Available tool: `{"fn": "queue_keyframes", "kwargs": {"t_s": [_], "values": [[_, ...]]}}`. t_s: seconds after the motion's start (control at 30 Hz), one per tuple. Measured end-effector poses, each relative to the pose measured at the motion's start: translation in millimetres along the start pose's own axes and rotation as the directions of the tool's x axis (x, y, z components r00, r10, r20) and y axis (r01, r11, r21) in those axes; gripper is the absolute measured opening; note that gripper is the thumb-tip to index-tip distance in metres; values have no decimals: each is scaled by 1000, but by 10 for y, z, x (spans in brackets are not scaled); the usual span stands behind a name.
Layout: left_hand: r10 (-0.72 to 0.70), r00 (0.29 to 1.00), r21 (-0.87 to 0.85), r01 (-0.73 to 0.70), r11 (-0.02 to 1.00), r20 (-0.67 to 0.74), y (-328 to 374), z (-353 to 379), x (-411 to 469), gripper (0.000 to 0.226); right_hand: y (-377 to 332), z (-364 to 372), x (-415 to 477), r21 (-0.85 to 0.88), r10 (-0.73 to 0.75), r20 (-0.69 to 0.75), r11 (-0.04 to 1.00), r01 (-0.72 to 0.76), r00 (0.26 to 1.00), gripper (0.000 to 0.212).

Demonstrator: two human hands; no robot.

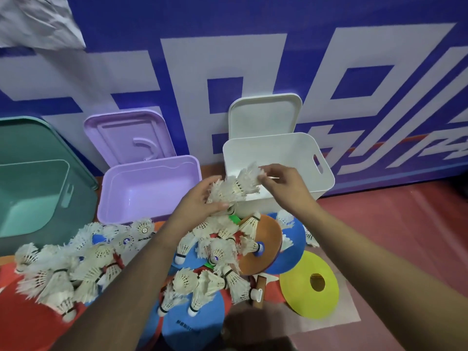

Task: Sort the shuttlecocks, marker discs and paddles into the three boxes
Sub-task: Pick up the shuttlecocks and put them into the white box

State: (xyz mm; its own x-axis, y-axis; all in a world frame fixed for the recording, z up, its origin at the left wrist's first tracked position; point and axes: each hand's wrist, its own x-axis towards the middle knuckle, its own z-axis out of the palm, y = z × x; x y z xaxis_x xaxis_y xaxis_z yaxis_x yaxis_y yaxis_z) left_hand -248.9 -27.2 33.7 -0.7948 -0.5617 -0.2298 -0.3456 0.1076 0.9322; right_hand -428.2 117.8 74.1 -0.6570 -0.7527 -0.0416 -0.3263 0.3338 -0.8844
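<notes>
My left hand (200, 201) grips a bunch of white feather shuttlecocks (228, 191) just in front of the white box (291, 148). My right hand (281, 183) pinches the feathers of a shuttlecock (249, 177) at the top of that bunch, over the white box's near rim. Several more shuttlecocks (63, 269) lie heaped on the floor below my arms. Among them lie an orange disc (268, 239), a yellow disc (309, 285), blue discs (195, 325) and red discs (25, 325). A wooden paddle handle (260, 287) pokes out of the pile. The purple box (152, 188) and green box (38, 188) stand open, with nothing visible in them.
A purple lid (126, 135) and a white lid (266, 115) lean on the blue-and-white wall banner (228, 46) behind their boxes. The red floor (392, 224) stretches to the right of the pile. A crumpled white sheet (33, 21) hangs at the top left.
</notes>
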Motion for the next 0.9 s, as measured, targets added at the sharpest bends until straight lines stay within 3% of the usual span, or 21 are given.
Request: {"fn": "queue_keyframes", "kwargs": {"t_s": [0.13, 0.27, 0.5, 0.77, 0.83, 0.9], "values": [[13, 1000, 130, -13, 991, 6, 187, 241, 416, 59, 247, -395, 246, -6, 14, -19, 1000, -14, 1000, 20], [17, 999, 273, -24, 962, 28, 411, 521, 848, 53, 569, -733, 554, -98, 58, 103, 994, -48, 993, 44], [-69, 992, 519, 6, 855, 102, 238, 824, 1499, 54, 1185, -821, 1053, -331, 220, 285, 936, -120, 933, 34], [-239, 963, 695, 86, 714, 126, -175, 1053, 1630, 61, 1625, -526, 1321, -524, 276, 462, 852, 9, 843, 38], [-227, 967, 687, 88, 721, 115, -131, 1075, 1576, 60, 1621, -537, 1284, -525, 270, 474, 851, 23, 838, 43], [-173, 983, 612, 102, 784, 58, -18, 1081, 1471, 51, 1539, -599, 1200, -475, 181, 428, 878, 50, 886, 39]]}}
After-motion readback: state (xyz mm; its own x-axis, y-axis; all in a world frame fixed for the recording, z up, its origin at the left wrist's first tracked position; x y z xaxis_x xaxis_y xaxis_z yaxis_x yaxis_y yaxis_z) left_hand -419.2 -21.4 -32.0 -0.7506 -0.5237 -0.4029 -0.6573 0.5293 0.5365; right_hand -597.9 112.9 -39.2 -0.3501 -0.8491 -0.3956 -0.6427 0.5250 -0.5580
